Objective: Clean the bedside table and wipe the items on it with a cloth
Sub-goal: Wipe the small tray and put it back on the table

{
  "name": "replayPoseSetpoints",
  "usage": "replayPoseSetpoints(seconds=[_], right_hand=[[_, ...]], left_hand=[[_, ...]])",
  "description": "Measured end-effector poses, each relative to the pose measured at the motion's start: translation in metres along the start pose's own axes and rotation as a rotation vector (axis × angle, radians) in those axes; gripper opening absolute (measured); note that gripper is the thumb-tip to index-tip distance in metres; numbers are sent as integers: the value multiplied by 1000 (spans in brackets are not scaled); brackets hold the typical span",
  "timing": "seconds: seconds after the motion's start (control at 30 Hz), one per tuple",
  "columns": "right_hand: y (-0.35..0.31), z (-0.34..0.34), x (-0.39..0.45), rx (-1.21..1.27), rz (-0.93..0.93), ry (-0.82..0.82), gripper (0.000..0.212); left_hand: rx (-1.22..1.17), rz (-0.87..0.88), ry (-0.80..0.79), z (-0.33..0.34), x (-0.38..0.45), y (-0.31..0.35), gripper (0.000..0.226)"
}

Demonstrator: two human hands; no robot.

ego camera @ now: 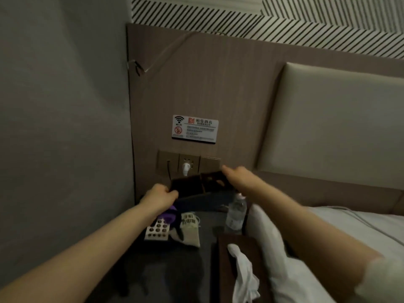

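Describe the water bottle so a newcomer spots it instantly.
Start at the dark bedside table left of the bed. At its right edge, beside the white pillow, stands the water bottle. It is the only clear, upright thing there.

wifi notice (195, 127), wall sockets (188, 164) — padded headboard (332, 127)

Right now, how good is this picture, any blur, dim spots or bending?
Head view: dim overall; both hands, left and right, and the dark wooden compartment tray they hold are motion-blurred; the white wall notice is too soft to read; wide-angle bending curves the forearms and the padded beige headboard.
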State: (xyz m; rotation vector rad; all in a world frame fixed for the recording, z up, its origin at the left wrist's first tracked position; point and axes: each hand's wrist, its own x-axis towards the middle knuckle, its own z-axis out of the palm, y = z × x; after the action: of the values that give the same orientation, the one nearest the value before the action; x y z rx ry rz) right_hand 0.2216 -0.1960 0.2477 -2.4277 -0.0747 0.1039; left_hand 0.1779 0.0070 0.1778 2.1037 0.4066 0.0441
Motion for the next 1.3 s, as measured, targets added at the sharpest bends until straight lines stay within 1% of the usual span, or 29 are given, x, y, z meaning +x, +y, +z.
replayPoseSetpoints(seconds=[0.07,0.13,0.23,0.33,0.37,0.47,0.5,0.6,0.73,0.83,0.93,0.97,1.0,1.07,1.13,1.23,1.3], right_hand=[[-5,-20,38,43,-21,61,51],[-4,-39,70,110,-14,78,54],[14,-62,103,200,54,-41,61],[50,-70,131,230,110,-157,73],[64,-69,139,242,122,-189,76],[105,-57,160,325,161,-270,83],[117,-50,167,363,173,-285,85],[144,-25,183,511,208,-295,92],[174,2,196,721,238,-353,100],[194,19,197,764,305,-414,102],[215,40,196,761,364,-473,100],[221,48,197,768,379,-474,97],[226,55,198,780,399,-463,92],[231,69,199,793,457,-420,81],[233,80,199,781,515,-385,75],[238,87,199,791,560,-351,80],[240,89,199,834,577,-326,79]], left_hand=[[-9,50,63,3,36,25,26],[-75,79,105,12,69,50,29],[-169,60,70,33,108,69,31],[-141,12,-22,61,139,69,35],[-129,-6,-47,71,148,66,38],[-151,-64,-96,98,173,52,59],[-159,-81,-114,106,179,46,61],[-168,-118,-140,127,197,29,50],[-164,-136,-125,154,217,3,49],[-63,-129,-147,171,221,-18,45],[48,-128,-180,189,221,-39,30],[96,-126,-194,194,220,-45,23],[150,-123,-206,199,219,-50,22],[242,-113,-226,207,218,-55,23],[303,-105,-237,211,217,-57,21],[378,-88,-213,214,218,-57,25],[392,-85,-207,215,219,-55,24]])
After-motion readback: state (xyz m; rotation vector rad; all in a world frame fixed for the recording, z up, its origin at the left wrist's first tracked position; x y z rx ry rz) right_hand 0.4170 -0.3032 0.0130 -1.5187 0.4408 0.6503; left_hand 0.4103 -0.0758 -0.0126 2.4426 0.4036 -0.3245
